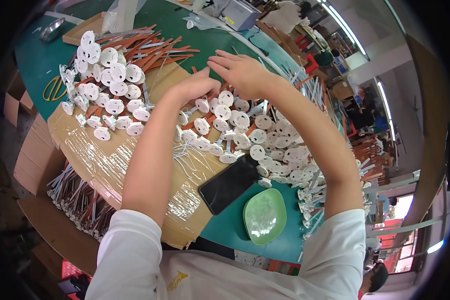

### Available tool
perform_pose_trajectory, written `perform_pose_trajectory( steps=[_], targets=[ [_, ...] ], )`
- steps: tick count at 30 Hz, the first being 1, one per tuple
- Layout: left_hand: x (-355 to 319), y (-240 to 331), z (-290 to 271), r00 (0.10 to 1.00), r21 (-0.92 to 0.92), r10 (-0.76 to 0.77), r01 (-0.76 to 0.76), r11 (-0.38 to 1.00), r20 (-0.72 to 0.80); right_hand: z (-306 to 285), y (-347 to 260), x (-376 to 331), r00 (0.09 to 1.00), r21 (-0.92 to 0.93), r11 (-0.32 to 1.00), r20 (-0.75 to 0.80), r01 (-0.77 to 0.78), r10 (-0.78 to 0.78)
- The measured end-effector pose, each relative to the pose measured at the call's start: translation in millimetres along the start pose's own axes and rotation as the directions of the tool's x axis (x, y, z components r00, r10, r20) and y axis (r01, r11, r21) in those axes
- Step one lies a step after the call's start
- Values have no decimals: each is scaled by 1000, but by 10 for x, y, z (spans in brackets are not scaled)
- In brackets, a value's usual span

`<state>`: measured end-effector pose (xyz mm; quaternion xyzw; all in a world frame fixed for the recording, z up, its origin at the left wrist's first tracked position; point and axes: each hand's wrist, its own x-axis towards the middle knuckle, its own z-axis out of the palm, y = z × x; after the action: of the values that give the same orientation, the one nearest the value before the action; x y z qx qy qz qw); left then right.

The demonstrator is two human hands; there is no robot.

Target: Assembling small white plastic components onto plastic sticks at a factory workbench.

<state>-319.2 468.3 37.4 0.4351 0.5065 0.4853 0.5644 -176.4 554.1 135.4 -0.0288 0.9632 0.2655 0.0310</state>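
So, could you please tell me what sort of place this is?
Probably a factory or assembly workshop. Many alike white round parts lie heaped on a green table, a cardboard box holds bundled strips, and other people are visible under tube lights.

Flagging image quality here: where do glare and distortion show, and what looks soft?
Head view: glare streaks the taped cardboard, bright spots dot the green dish, tube lights burn out white. Head view: fisheye bends the green bench, corners go black. Head view: white round pieces look fairly crisp, the background workshop softer.
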Motion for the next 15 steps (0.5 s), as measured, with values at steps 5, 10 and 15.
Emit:
perform_pose_trajectory(
  steps=[5,10,15],
  targets=[
    [99,-86,-209,950,105,222,-204,973,-219,85,111,246,836,267,963,536,-37,-117],
    [79,-34,-333,782,176,183,-95,980,-596,17,119,391,659,505,819,718,-272,-224],
    [95,-86,-365,782,105,175,-140,985,-598,-85,-89,516,690,469,864,687,-183,-227]
  ],
)
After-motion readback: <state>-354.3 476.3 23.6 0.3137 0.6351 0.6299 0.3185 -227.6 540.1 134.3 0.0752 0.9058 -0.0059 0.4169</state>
